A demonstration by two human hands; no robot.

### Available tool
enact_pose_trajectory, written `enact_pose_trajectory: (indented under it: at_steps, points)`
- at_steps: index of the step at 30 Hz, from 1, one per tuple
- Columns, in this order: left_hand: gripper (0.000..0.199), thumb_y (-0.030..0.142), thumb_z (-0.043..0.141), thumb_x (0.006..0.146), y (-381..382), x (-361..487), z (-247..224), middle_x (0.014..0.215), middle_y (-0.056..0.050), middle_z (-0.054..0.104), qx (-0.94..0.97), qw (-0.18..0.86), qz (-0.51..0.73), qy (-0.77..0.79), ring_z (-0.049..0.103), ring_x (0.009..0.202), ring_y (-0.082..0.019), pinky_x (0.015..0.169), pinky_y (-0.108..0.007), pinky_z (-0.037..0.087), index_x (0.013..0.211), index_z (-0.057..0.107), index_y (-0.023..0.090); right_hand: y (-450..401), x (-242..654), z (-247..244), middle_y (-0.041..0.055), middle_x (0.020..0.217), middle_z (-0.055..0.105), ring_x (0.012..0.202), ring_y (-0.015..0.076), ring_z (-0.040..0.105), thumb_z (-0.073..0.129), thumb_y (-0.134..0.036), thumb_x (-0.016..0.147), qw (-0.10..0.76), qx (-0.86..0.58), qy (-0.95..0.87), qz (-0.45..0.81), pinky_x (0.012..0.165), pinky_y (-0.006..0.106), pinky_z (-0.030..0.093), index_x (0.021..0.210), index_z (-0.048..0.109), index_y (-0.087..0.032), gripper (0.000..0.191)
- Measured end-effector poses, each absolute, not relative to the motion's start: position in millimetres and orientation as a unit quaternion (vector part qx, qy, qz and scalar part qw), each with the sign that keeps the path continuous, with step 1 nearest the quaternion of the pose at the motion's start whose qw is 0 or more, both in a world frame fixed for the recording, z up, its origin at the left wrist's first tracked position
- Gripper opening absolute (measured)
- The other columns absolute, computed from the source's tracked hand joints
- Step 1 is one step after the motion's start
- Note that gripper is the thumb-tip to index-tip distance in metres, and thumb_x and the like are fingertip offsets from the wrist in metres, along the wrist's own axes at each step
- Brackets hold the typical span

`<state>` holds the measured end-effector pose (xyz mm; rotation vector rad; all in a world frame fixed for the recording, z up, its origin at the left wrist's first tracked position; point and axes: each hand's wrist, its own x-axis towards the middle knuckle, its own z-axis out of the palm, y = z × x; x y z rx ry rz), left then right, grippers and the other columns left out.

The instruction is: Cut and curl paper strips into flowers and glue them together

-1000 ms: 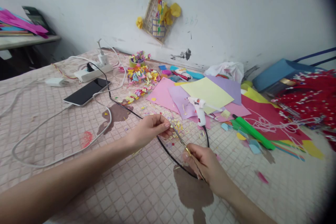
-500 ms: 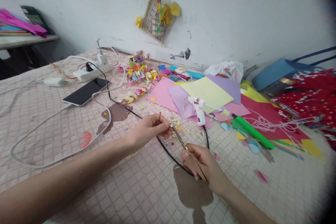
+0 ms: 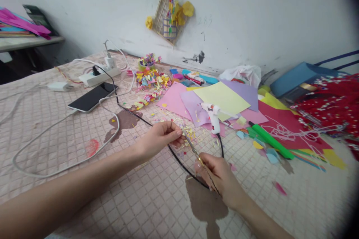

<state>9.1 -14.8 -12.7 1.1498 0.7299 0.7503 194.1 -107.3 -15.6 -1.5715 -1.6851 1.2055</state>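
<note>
My right hand [image 3: 217,175] is closed around a slim metal tool with a gold-coloured middle [image 3: 196,153], which looks like scissors or tweezers. The tool's tip points up and left to the fingertips of my left hand [image 3: 165,136]. That hand is pinched closed on something small and pale, too small to make out. Just beyond the fingertips, tiny yellow and pink paper bits [image 3: 190,132] lie scattered on the tabletop. A white glue gun [image 3: 213,115] rests behind my right hand, on coloured paper.
A black cable [image 3: 182,168] runs beneath my hands. At the left are a phone [image 3: 93,97], a power strip [image 3: 98,77] and white cables. Behind lie a heap of paper pieces [image 3: 153,79] and paper sheets [image 3: 221,99]; a green tube [image 3: 270,142] and red beaded material [image 3: 333,101] are at the right.
The handles of the tool in my right hand look closer together than before. My left hand has hardly moved.
</note>
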Motion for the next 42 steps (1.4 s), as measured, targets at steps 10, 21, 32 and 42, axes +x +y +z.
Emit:
enact_pose_trajectory:
  at_steps: [10,21,32,42]
  points:
    - [0.026,0.034,0.069,0.075,-14.7,9.4,-12.3,0.067,-0.001,0.065,0.523,0.707,0.341,0.333,0.06,0.063,-0.009,0.062,-0.022,0.047,0.075,0.055,0.012,-106.8,194.5,-19.0,-0.0062,0.05,0.032,0.046,0.0085,0.029,0.045,-0.054,0.085,0.269,-0.582,-0.623,0.448,0.044,0.023,0.018,0.059,0.037,-0.02,0.044]
    - [0.025,0.034,0.069,0.074,-20.6,12.8,-10.2,0.07,-0.001,0.066,0.482,0.736,0.342,0.331,0.06,0.063,-0.009,0.065,-0.024,0.047,0.073,0.055,0.013,-106.5,190.5,-18.9,-0.0066,0.052,0.031,0.047,0.0081,0.028,0.041,-0.067,0.08,0.297,-0.558,-0.577,0.517,0.045,0.024,0.02,0.064,0.042,-0.019,0.051]
    - [0.025,0.033,0.07,0.073,-21.0,12.5,-8.6,0.069,0.0,0.065,0.481,0.735,0.344,0.332,0.06,0.064,-0.009,0.066,-0.024,0.047,0.074,0.055,0.012,-108.3,188.6,-16.5,-0.006,0.05,0.033,0.047,0.0086,0.03,0.042,-0.063,0.083,0.294,-0.575,-0.595,0.478,0.044,0.023,0.021,0.059,0.037,-0.02,0.049]
    - [0.025,0.034,0.068,0.075,-17.6,10.1,-10.7,0.071,-0.002,0.067,0.497,0.73,0.336,0.326,0.062,0.066,-0.011,0.066,-0.024,0.047,0.076,0.055,0.013,-108.4,191.2,-16.4,-0.0054,0.051,0.035,0.047,0.0089,0.032,0.04,-0.06,0.085,0.283,-0.578,-0.613,0.459,0.044,0.023,0.022,0.06,0.037,-0.02,0.047]
